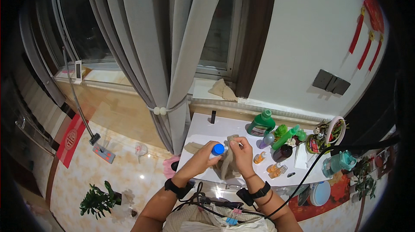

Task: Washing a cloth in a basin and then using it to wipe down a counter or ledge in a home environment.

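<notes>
Over the front of the white table (196, 126), my left hand (199, 161) is closed round a small bottle with a blue cap (218, 149); most of its body is hidden by the fingers. My right hand (243, 157), just beside it, pinches the upper end of a crumpled beige-grey cloth (228, 165). The cloth hangs down and rests on the tabletop between both hands. Whether it is a sock or a rag, I cannot tell. More beige fabric (193, 147) lies flat to the left of my left hand.
Right of my hands stand small orange bottles (259, 158), a dark jar (283, 153), a green detergent bottle (262, 124) and a planter basket (317, 143). A teal jug (338, 164) is at the right edge. A black cable (309, 176) crosses the right side. Left is a grey curtain (149, 37).
</notes>
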A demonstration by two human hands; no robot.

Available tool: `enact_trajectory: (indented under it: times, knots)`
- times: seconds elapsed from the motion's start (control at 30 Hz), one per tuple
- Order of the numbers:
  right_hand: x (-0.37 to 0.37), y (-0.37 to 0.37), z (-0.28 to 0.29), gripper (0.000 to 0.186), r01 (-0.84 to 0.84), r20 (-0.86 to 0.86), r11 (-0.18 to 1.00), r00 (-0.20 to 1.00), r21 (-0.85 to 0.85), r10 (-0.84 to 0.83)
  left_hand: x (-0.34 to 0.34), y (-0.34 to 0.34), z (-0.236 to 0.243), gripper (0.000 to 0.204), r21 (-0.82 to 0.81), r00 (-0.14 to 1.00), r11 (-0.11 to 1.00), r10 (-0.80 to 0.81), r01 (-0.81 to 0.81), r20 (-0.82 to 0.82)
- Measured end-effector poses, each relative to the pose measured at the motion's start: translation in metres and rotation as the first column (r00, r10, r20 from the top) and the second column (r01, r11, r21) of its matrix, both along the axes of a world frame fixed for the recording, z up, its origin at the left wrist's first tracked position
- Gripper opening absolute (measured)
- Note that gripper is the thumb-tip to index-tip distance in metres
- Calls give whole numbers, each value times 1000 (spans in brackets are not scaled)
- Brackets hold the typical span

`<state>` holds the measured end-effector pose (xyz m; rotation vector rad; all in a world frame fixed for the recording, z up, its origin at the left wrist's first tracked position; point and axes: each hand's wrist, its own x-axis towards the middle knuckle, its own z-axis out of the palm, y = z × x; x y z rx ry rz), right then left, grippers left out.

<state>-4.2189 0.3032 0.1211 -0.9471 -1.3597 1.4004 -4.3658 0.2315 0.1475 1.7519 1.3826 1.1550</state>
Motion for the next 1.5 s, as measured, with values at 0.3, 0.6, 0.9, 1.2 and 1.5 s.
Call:
enact_trajectory:
  times: [0.3,0.6,0.9,1.2,1.5]
  knots:
    - [-15,-8,33,12,-26,273,922,958,386,-88,-4,7,-8,40,80,974,996,-18,37,-224]
    - [-7,-19,43,15,-45,152,831,987,554,-48,-12,6,1,47,-152,975,986,-38,73,220]
    - [-1,-25,47,17,-347,259,863,929,368,263,-10,-8,8,58,-198,958,965,-117,172,261]
    - [4,-21,34,24,-427,193,858,902,285,385,-4,-21,13,78,-181,983,975,-102,129,152]
    - [23,-38,56,18,-319,355,827,922,462,157,8,-20,-5,83,-208,997,977,63,-52,50]
